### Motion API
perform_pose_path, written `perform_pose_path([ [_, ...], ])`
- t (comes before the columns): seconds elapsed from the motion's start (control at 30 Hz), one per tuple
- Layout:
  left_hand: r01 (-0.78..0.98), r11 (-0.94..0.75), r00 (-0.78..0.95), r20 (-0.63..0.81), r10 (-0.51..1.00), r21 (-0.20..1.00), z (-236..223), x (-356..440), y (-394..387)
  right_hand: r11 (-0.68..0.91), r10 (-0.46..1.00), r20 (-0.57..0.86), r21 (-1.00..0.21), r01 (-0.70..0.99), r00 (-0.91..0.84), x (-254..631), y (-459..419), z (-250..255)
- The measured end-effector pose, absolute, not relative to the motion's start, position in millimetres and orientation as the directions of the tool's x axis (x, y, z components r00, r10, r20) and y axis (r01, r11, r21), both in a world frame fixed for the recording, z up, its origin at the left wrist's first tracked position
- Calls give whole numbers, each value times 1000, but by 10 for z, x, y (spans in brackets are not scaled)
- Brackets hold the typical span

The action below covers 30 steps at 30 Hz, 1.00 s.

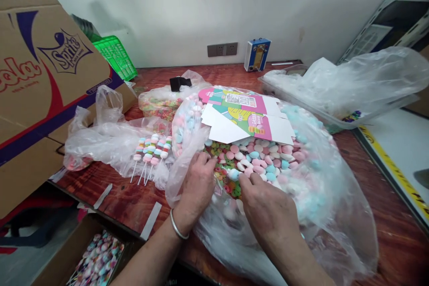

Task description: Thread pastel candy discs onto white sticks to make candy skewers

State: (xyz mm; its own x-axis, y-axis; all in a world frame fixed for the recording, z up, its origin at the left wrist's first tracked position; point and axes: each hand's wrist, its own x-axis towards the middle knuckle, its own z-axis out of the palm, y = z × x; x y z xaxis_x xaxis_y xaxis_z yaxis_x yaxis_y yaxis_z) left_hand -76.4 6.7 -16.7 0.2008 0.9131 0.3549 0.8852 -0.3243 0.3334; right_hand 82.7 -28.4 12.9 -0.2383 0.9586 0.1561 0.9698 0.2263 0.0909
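A large clear plastic bag (348, 214) lies open, full of pink, white and blue marshmallows (258, 161). Colourful gummy rings (234, 190) sit among them at the near left. My left hand (197, 181), with a bracelet at its wrist, is closed over the rings; its fingertips hide what they hold. My right hand (270, 205) pinches a pale blue and white marshmallow (233, 174) between thumb and finger, close to the left fingertips. Several finished candy skewers (156, 149) on white sticks lie on plastic to the left.
A flat printed carton (243, 116) rests on the marshmallows. Behind are a bag of gummy rings (157, 105) and a small blue box (257, 55). A plastic-lined tub (301, 91) stands right, a big cardboard box (43, 76) left. Below, an open box (56, 261) holds many skewers.
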Motion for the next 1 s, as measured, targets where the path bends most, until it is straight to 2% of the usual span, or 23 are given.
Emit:
perform_pose_path([
  [0.1,911,-317,215,352,911,265,-186,-775,100,250,964,72,84,964,-257,803,-220,148],
  [0.43,900,-255,131,341,931,352,-164,-789,60,268,952,-152,1,964,-264,869,-151,193],
  [0.7,869,-262,99,372,923,420,-235,-802,60,193,975,-95,-87,977,-201,813,-226,-8],
  [0.9,839,-283,92,390,916,466,-270,-800,82,156,987,-41,-61,986,-158,713,-336,-43],
  [1.0,836,-273,83,382,920,476,-260,-801,84,161,987,16,-98,982,-161,674,-305,-105],
])
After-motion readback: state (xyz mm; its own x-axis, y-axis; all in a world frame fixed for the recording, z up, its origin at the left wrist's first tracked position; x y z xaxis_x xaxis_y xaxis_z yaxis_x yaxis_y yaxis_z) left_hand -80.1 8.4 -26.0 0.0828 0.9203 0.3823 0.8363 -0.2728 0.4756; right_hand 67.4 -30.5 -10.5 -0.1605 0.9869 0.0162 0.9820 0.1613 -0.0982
